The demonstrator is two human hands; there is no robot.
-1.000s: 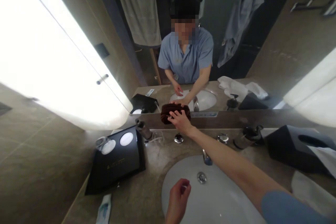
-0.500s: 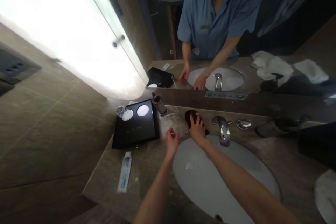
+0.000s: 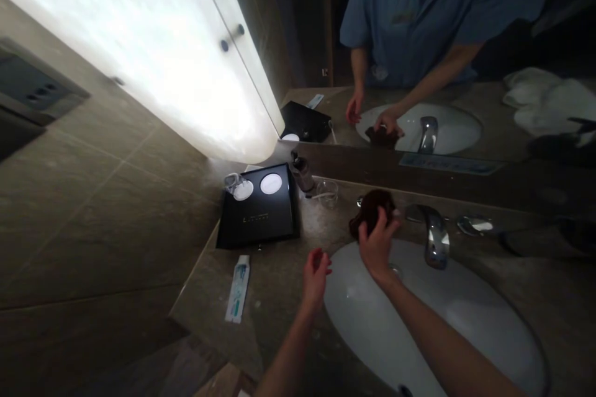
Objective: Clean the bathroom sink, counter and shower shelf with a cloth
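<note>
My right hand (image 3: 378, 248) grips a crumpled dark brown cloth (image 3: 370, 214) at the back rim of the white sink (image 3: 367, 329), left of the faucet (image 3: 436, 236). The cloth is lifted partly off the counter, and its mirror image shows it bunched under my fingers. Over the counter at the sink's left edge hovers my left hand (image 3: 315, 279), its fingers loosely bent and apart, with nothing visible in them. Behind it stand a clear glass (image 3: 328, 193) with a white stick-like item and a grey pump bottle (image 3: 302, 175).
A black tray-like box (image 3: 254, 229) with two white round pieces and an upturned glass (image 3: 233, 182) sits at the back left. In front of it lies a toothpaste tube (image 3: 238, 290). The mirror (image 3: 316, 25) rises behind the counter, and a bright lit panel (image 3: 153, 56) borders the left.
My right hand has closed on the brown cloth and raised it from the counter. My left hand has drawn back toward me, away from the glass. The view has shifted left.
</note>
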